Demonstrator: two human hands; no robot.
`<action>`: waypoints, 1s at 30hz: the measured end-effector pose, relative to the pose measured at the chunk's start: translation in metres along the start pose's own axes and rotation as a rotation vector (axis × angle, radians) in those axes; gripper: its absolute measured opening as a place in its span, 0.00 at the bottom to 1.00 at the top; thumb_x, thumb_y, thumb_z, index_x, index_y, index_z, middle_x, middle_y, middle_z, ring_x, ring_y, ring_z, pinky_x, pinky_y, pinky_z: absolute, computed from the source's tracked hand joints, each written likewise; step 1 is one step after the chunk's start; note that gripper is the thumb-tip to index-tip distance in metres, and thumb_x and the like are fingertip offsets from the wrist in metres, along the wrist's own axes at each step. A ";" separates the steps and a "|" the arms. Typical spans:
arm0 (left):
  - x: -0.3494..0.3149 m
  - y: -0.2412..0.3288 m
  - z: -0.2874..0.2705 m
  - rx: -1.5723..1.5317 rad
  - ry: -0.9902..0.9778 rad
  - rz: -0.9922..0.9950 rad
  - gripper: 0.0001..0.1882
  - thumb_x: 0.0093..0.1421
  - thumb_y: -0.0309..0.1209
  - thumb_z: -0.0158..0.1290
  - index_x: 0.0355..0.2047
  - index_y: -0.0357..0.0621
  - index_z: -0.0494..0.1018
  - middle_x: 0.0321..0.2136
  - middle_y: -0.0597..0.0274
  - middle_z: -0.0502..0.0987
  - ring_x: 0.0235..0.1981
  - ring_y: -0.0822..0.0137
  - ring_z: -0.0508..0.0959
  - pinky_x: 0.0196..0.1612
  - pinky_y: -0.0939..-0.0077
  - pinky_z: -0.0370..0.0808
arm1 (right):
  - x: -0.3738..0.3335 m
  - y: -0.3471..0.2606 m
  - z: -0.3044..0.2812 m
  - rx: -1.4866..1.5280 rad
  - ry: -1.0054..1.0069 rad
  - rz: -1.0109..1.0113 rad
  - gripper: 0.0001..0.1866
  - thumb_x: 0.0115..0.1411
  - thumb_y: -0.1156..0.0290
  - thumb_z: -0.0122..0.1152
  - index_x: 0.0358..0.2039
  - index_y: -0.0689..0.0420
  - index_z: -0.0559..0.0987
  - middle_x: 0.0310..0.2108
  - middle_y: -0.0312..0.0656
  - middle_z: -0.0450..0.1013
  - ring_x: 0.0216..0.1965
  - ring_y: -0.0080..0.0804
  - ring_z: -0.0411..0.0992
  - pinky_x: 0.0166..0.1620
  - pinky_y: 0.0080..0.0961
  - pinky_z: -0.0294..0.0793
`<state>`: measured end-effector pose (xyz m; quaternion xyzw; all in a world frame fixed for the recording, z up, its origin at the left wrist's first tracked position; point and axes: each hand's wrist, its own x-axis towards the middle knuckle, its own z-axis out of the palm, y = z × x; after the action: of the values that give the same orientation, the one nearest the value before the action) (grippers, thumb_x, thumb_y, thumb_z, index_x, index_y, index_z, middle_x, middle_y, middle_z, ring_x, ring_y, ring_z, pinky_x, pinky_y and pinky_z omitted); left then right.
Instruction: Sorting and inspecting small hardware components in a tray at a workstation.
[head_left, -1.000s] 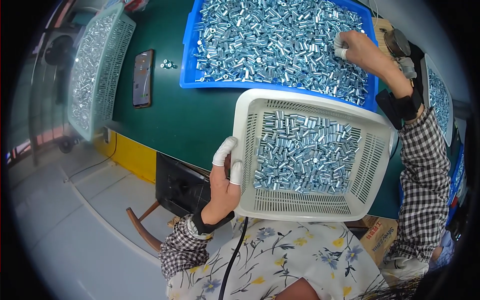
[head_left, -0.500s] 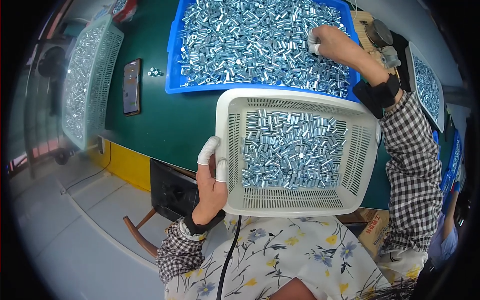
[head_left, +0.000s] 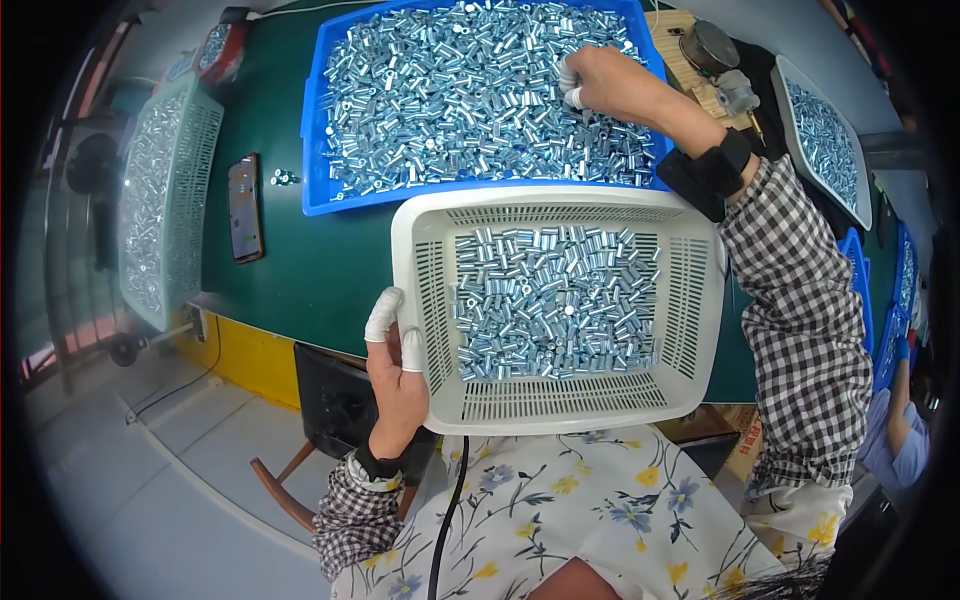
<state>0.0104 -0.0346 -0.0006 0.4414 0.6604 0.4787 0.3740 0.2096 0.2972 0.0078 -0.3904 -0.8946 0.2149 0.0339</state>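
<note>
A white plastic basket (head_left: 690, 390) with slotted walls stands close to my body. Inside it lie many small silver metal sleeves (head_left: 555, 300), some showing a hole at the end. My left hand (head_left: 398, 385), wearing white finger covers, holds the basket's left side. Behind the basket is a blue tray (head_left: 318, 130) heaped with the same kind of sleeves (head_left: 450, 100). Over the tray's right part, my right hand (head_left: 615, 85) is closed, its white-covered fingertips pinched together at the surface of the heap. Whatever lies between those fingertips is hidden.
Left of the tray are a phone (head_left: 245, 208) and a few loose sleeves (head_left: 285, 177). A pale green basket (head_left: 170, 200) of parts stands farther left. At the right are a wooden board (head_left: 672, 50), a round dark container (head_left: 710, 47), a white tray (head_left: 825, 140) and another person's arm (head_left: 898, 400).
The whole view has shifted, so tray and basket appear farther left. My right hand stays at the heap with fingertips closed, and my left hand remains at the basket's side.
</note>
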 end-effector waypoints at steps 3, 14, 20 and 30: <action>0.001 0.001 0.000 -0.005 -0.007 -0.003 0.23 0.64 0.23 0.38 0.60 0.38 0.53 0.56 0.54 0.62 0.55 0.65 0.65 0.57 0.72 0.59 | 0.002 0.004 -0.001 -0.041 0.074 -0.001 0.08 0.47 0.73 0.60 0.27 0.63 0.78 0.25 0.52 0.75 0.30 0.45 0.75 0.33 0.35 0.72; 0.002 0.001 0.002 0.057 0.008 0.006 0.23 0.64 0.23 0.38 0.60 0.38 0.53 0.57 0.53 0.61 0.55 0.66 0.65 0.56 0.73 0.60 | -0.025 0.004 -0.015 -0.015 0.294 -0.083 0.13 0.49 0.70 0.62 0.33 0.65 0.75 0.29 0.54 0.74 0.33 0.50 0.73 0.38 0.37 0.71; 0.000 0.003 -0.001 0.091 0.032 0.001 0.23 0.64 0.24 0.39 0.59 0.36 0.53 0.57 0.53 0.61 0.55 0.66 0.65 0.56 0.74 0.60 | -0.087 -0.014 -0.032 0.093 0.308 -0.071 0.09 0.51 0.73 0.60 0.31 0.65 0.74 0.28 0.52 0.71 0.30 0.49 0.72 0.35 0.37 0.70; 0.001 0.001 -0.004 0.311 0.054 0.152 0.23 0.61 0.21 0.43 0.57 0.37 0.56 0.53 0.53 0.63 0.54 0.60 0.65 0.56 0.69 0.61 | -0.197 -0.059 -0.006 0.214 -0.025 -0.015 0.07 0.48 0.79 0.57 0.30 0.64 0.72 0.28 0.48 0.68 0.31 0.45 0.71 0.33 0.36 0.70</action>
<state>0.0070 -0.0345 0.0013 0.5294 0.7011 0.4094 0.2462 0.3071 0.1232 0.0591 -0.3749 -0.8698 0.3139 0.0658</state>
